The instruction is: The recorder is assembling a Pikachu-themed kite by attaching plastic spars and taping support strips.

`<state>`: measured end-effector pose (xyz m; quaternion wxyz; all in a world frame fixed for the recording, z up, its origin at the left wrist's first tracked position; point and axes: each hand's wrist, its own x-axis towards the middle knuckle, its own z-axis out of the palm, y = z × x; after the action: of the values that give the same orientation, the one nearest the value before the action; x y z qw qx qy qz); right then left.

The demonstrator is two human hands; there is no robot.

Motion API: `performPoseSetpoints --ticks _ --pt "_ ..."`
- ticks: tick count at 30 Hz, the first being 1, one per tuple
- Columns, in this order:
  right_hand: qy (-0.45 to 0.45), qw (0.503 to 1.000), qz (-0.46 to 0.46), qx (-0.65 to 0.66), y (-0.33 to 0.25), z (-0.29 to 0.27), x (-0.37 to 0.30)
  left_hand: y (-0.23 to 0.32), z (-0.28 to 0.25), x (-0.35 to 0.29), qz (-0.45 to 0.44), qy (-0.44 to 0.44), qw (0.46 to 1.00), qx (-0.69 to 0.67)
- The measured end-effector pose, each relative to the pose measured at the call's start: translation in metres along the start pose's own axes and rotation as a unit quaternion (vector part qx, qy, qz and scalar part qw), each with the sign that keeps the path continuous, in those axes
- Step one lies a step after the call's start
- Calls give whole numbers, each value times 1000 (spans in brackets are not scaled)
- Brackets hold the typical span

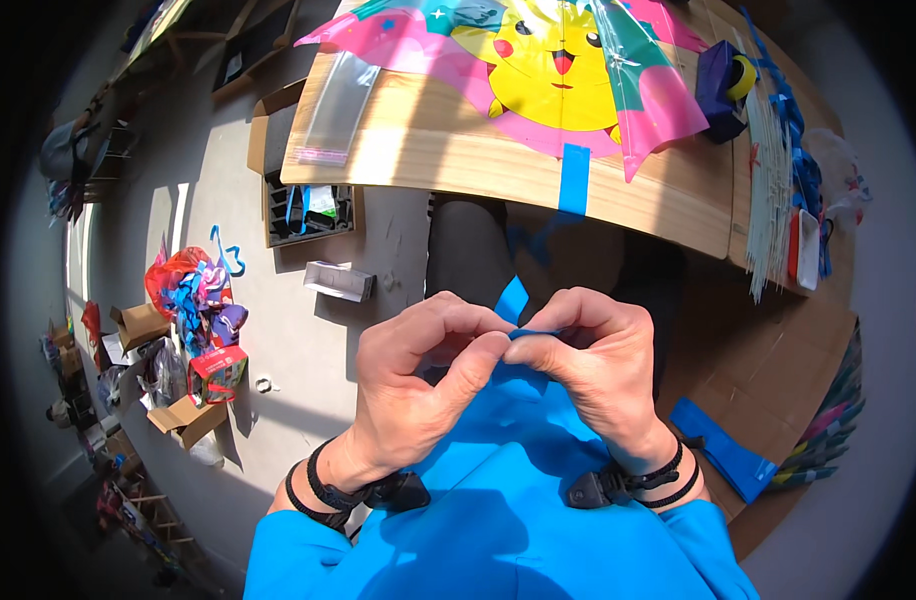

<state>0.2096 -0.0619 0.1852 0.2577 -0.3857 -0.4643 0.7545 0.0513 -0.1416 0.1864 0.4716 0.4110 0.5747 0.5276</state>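
Note:
A narrow blue ribbon (513,298) is pinched in front of my body, one pointed end rising above the fingertips. My left hand (408,365) grips it between thumb and forefinger. Right against it, my right hand (608,365) pinches the same ribbon with its thumb and forefinger. Where the ribbon passes below the fingers, it is hard to tell from my blue clothing. Beyond my hands, a pink, green and yellow kite (553,75) with a cartoon figure lies on the wooden table (448,165). A blue strip (574,180) hangs from it over the table's front edge.
On the table are a clear plastic sleeve (338,105), a tape dispenser (723,90) and a bundle of thin white rods (768,190). A blue folded piece (723,450) lies on cardboard at right. At left on the floor stand an open carton (313,225) and a colourful heap (193,290).

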Motion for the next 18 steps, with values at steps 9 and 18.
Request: performPoseSetpoints --ticks 9,18 --pt "15 998 48 22 8 2 8 -13 -6 3 -19 6 1000 -4" --pt "21 998 37 -48 4 0 7 -12 -4 9 50 30 997 56"
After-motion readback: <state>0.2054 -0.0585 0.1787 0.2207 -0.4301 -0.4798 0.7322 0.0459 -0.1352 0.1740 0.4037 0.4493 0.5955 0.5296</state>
